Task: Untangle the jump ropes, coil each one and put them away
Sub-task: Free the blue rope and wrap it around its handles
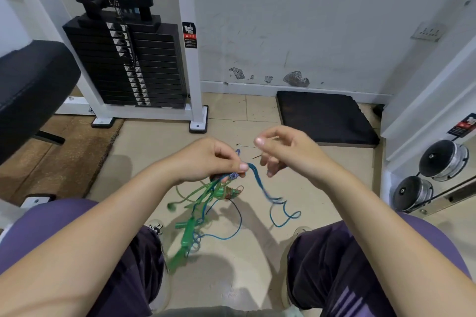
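A tangle of jump ropes hangs between my knees above the tiled floor. My left hand pinches the knot where a blue rope and a blue-and-white braided cord meet. The blue rope trails down to the right and loops near the floor. A translucent green rope with green handles dangles below the left hand, beside a wound brown bundle. My right hand hovers just right of the knot, its fingers loosely curled, touching no rope.
A white-framed weight stack machine stands at the back left, with a black padded bench beside it. A black mat lies against the wall. Chrome dumbbells sit at the right. My legs frame the ropes.
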### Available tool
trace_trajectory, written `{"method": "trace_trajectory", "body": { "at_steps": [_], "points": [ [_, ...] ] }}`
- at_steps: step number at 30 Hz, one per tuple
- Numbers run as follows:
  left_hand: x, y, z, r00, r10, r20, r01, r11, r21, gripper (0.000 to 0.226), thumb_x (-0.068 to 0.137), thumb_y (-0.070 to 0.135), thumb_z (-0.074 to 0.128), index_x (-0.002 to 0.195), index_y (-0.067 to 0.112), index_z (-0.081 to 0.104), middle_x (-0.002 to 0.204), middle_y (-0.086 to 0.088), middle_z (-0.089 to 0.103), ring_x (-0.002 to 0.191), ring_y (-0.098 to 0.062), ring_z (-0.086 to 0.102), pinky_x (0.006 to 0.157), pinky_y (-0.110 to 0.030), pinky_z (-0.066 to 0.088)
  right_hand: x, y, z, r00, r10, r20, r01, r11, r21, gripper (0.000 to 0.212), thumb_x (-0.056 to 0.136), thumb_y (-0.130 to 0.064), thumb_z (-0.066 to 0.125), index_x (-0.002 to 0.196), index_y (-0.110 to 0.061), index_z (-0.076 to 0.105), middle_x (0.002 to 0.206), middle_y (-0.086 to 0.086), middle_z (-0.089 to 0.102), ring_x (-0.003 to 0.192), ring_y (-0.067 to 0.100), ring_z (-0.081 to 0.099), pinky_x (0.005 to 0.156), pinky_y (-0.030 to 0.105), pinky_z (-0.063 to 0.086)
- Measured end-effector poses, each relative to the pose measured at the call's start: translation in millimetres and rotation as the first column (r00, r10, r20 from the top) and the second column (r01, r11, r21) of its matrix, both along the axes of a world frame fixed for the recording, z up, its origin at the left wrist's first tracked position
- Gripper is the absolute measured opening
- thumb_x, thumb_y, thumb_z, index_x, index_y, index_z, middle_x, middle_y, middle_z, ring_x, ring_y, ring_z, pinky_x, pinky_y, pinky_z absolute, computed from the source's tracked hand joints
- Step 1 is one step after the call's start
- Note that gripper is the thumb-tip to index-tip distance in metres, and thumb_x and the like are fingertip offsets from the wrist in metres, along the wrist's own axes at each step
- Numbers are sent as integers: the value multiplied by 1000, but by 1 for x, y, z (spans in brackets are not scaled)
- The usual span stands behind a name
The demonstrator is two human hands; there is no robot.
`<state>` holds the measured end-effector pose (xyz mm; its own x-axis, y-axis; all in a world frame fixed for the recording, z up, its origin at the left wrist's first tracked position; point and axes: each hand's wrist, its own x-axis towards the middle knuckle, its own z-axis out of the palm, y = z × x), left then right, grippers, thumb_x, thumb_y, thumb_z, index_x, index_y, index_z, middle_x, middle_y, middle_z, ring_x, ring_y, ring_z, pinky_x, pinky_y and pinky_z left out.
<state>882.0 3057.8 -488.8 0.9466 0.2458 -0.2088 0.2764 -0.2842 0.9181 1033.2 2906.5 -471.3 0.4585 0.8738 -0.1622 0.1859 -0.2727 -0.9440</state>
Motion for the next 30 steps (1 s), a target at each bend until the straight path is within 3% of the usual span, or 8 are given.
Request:
{"method": "trace_trajectory", "body": {
  "at_steps": [4,8,11,14,21,26,28,30],
  "points": [
    [1,-2,-4,998,-24,55,26,999,-40,17,91,14,68,79,5,75,54,-3,54,56,-15,43,58,-27,34,-11,4,-15,970,225,92,-225,974,-15,30,77,-21,80,101,-13,64,89,8,68,82,12,61,81,31,51],
    [2,7,-5,999,-20,27,21,999,-47,24,91,26,67,88,3,74,63,-1,57,63,-13,46,59,-22,36,-15,7,-21,972,232,24,-231,972,-43,36,80,-13,78,108,-16,56,63,-4,54,60,11,50,64,27,43],
    [1,17,-12,984,-116,-136,124,991,48,11,92,17,67,101,13,73,78,4,64,70,-8,52,66,-16,41,-13,10,-19,895,246,372,-181,962,-203,17,81,-21,78,91,-17,65,49,-17,48,47,2,42,51,16,29],
    [1,18,-17,939,-191,-285,251,949,193,10,90,19,71,97,26,71,64,25,60,62,7,50,64,-8,37,-13,11,-19,737,341,584,-139,921,-364,12,83,-29,75,87,-19,72,59,-13,49,55,2,44,55,22,31],
    [3,22,-25,927,-157,-341,263,920,292,3,89,31,72,90,28,72,72,15,60,71,-6,51,72,-24,39,-14,9,-14,982,95,165,-111,990,91,18,92,-4,61,78,-16,63,58,-9,57,55,4,51,59,17,44],
    [0,29,-25,897,-45,-439,272,841,469,20,86,41,72,80,22,73,75,8,62,74,-14,52,72,-28,43,-10,6,1,966,18,-257,74,935,346,16,98,-7,47,85,-8,56,72,10,64,65,22,63,69,31,54],
    [-1,28,-24,917,-21,-399,225,852,472,24,85,38,74,75,16,72,69,6,61,68,-13,51,67,-26,41,-6,4,2,979,7,-206,55,955,291,16,99,-7,48,84,-8,55,76,12,65,66,24,64,69,33,54],
    [-2,27,-16,959,15,-282,102,912,397,28,76,38,77,68,12,69,65,-2,65,63,-9,53,67,-27,43,0,4,-2,999,-41,30,36,988,149,18,97,-6,52,80,-11,57,75,9,66,63,20,64,66,31,53]
  ]
}}
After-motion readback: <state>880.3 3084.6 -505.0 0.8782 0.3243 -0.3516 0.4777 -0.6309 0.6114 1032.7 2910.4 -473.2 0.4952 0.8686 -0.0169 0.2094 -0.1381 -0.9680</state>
